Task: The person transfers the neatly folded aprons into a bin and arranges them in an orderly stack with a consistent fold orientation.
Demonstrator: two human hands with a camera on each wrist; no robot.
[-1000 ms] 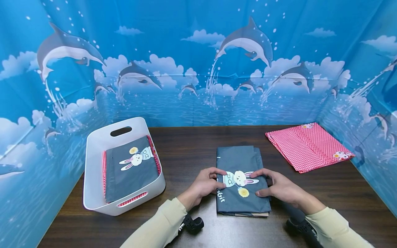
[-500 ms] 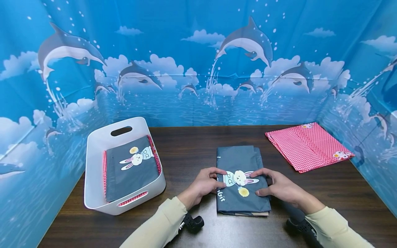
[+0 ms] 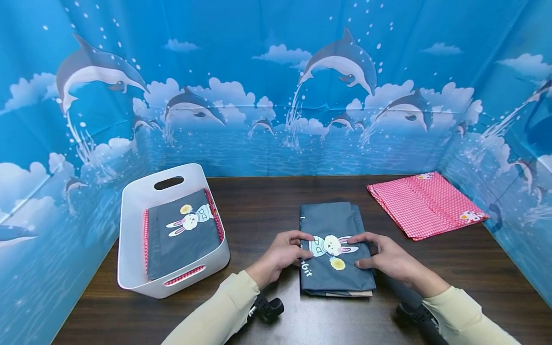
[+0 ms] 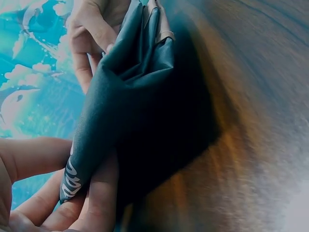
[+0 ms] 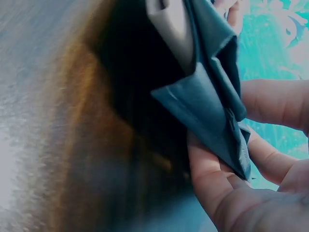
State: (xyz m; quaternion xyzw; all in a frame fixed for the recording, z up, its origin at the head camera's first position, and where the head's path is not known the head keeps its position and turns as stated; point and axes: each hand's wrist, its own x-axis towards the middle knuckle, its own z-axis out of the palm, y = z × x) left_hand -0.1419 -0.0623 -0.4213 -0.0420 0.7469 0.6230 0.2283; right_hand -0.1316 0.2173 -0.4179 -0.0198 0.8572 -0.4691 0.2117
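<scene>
A folded dark grey cloth point(image 3: 327, 218) with a white rabbit print and white lettering lies in front of me in the head view. My left hand point(image 3: 281, 253) pinches its left edge, thumb on top and fingers underneath. On the opposite edge, my right hand point(image 3: 385, 258) grips in the same way. Seen from the left wrist, the cloth point(image 4: 108, 113) has its near edge up off the table, with a dark shadow below. In the right wrist view, loose layers of the cloth point(image 5: 207, 101) show at that edge, with a beige strip among them.
A white basket point(image 3: 129, 230) stands at the left, holding a similar grey rabbit-print cloth point(image 3: 183, 251) and red checked fabric point(image 3: 145, 239). A folded red checked cloth point(image 3: 427, 206) lies at the back right of the dark wooden table point(image 3: 258, 201). A dolphin-print curtain point(image 3: 241, 57) surrounds the table.
The near edge of the grey cloth sits slightly higher in the head view, and both hands have shifted up a little with it. The head view has turned slightly.
</scene>
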